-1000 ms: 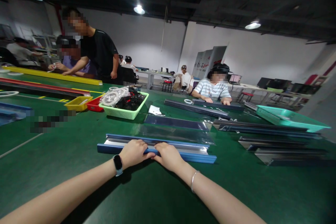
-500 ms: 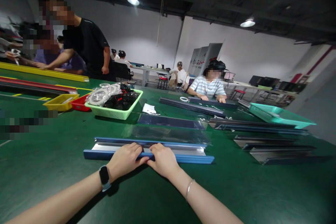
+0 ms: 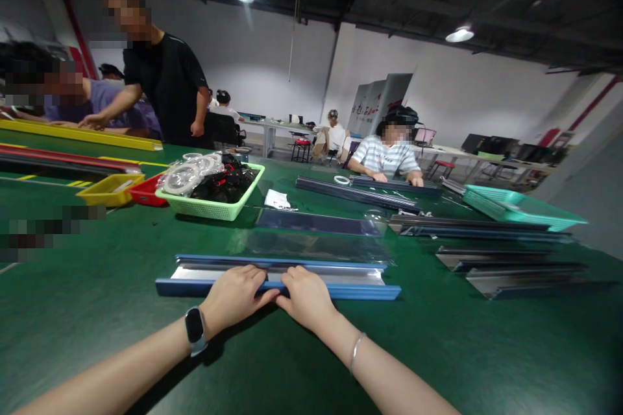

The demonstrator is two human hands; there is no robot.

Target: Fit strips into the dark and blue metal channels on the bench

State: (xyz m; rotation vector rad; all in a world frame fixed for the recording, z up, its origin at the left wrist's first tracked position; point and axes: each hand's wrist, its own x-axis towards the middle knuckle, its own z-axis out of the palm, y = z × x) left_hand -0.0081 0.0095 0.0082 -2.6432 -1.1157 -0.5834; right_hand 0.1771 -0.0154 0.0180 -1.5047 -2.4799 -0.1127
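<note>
- Blue channel [image 3: 350,292]: one, lying left to right on the near part of the green table [image 3: 418,350]; silver inside uncovered.
- Left hand [image 3: 237,292]: gripping the channel's near wall.
- Right hand [image 3: 306,298]: likewise, just to the right; thumbs close together.
- Clear sheet [image 3: 311,248], dark sheet [image 3: 314,223]: flat, beyond the channel.
- Progress, as judged: channel in hand, not yet released; neither sheet joined to it.
</note>
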